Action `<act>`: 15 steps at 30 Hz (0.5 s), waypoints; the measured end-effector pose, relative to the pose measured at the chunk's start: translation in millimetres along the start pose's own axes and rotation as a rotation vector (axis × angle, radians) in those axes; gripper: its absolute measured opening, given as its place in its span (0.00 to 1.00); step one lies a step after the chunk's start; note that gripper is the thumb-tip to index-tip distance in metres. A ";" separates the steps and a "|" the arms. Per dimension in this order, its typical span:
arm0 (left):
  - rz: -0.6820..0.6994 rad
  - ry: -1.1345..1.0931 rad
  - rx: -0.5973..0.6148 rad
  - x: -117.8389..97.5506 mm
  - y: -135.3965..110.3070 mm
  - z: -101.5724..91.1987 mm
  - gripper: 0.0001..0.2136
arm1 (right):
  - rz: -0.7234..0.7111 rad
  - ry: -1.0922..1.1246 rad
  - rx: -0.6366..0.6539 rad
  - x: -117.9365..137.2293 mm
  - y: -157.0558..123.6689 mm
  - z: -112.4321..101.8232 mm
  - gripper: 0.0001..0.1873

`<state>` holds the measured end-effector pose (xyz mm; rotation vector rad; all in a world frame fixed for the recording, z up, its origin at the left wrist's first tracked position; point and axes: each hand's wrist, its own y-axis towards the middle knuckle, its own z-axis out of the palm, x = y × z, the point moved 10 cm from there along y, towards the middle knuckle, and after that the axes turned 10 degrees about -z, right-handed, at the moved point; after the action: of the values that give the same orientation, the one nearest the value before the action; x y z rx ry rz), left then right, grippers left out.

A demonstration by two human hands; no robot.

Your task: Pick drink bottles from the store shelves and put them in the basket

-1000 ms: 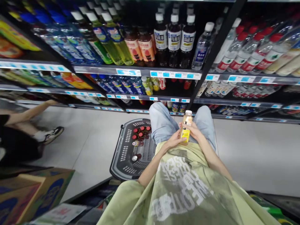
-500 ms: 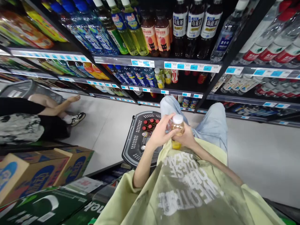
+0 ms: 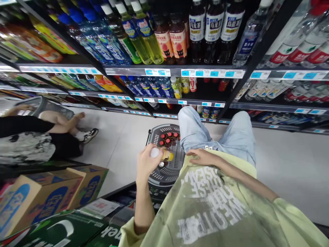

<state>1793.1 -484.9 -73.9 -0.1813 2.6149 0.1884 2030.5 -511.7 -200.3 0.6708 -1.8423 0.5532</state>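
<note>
My left hand (image 3: 146,162) is closed around a small drink bottle (image 3: 166,155) with a white cap and a yellow lower part, tilted to the right above the shopping basket. The grey basket (image 3: 166,178) stands on the floor to the left of my legs. Inside it are several red-capped bottles (image 3: 168,141) grouped at the far end, and a silvery round top (image 3: 161,164) shows below the held bottle. My right hand (image 3: 204,157) is in front of my shirt hem with its fingers extended, holding nothing.
Ahead, shelves (image 3: 174,71) hold rows of drink bottles. To the left, a person (image 3: 61,137) is beside another grey basket (image 3: 43,106). Cardboard boxes (image 3: 74,188) and green cartons (image 3: 64,228) are stacked at the lower left.
The bottle was between both hands in front of my body. My left hand has carried it left over the basket and tipped it; my right hand has let go and lowered toward the shirt hem.
</note>
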 end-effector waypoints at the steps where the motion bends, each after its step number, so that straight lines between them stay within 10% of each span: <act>1: -0.033 0.028 -0.012 12.7 3.2 5.3 0.08 | 0.008 0.023 -0.006 -3.6 0.2 -0.4 0.17; 15: -0.287 0.303 0.295 200.2 11.7 145.4 0.16 | 0.060 0.146 -0.078 -21.7 8.4 0.0 0.16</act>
<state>1688.4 -467.7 -297.7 -0.5100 2.8325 -0.3494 2031.2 -501.4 -221.2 0.5113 -1.7420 0.5523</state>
